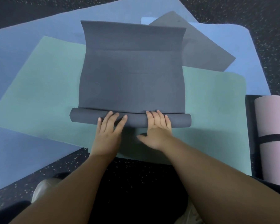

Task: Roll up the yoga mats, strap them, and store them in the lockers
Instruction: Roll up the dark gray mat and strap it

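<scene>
A dark grey yoga mat (131, 81) lies in front of me on a green mat (39, 88). Its near end is wound into a thin roll (82, 116), and its far end folds up and over. My left hand (109, 131) presses flat on the roll left of centre, fingers straight and spread. My right hand (157, 130) presses on the roll right of centre, fingers straight and together, thumb out to the left.
A large blue mat (23, 46) lies under the green one. Another grey mat (205, 54) lies flat at the back right. A rolled pink mat (271, 120) with a black strap (273, 137) rests at the right. Dark speckled floor surrounds them.
</scene>
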{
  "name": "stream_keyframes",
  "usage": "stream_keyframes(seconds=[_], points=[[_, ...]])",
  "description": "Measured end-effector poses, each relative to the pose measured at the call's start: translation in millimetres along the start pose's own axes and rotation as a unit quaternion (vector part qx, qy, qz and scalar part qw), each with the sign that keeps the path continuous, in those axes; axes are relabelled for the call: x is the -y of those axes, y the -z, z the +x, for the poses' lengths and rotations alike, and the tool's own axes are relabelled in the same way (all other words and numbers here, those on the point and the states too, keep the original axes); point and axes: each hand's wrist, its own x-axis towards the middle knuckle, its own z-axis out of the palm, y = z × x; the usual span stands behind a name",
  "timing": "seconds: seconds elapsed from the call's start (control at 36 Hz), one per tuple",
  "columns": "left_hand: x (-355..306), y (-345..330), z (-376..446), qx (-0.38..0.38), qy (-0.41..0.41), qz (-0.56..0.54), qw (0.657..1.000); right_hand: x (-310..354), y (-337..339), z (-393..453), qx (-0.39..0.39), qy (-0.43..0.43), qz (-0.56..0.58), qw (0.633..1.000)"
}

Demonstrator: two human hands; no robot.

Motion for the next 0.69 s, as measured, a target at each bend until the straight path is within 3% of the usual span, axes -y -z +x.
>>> stream_keyframes(seconds=[0.17, 0.28, 0.33, 0.44, 0.69], points=[[-3.6, -0.5, 8.1, 0.051, 0.045, 0.024, 0.997, -1.7, 0.0, 3.2, -0.069, 0.008, -0.004, 0.998], [-3.2, -1.2, 19.0, 0.089, 0.053, 0.03, 0.994, -3.8, -15.3, 5.5, -0.268, 0.023, -0.02, 0.963], [-3.5, 1.3, 26.3, 0.106, 0.063, 0.029, 0.992, -5.7, -21.5, 6.6, -0.323, 0.017, -0.016, 0.946], [0.1, 2.0, 38.2, 0.125, 0.089, 0.021, 0.988, -14.2, -23.6, 8.7, -0.337, 0.003, -0.037, 0.941], [12.6, 8.2, 59.1, 0.026, 0.003, 0.05, 0.998, -22.9, -3.4, 14.4, -0.304, 0.022, -0.013, 0.952]])
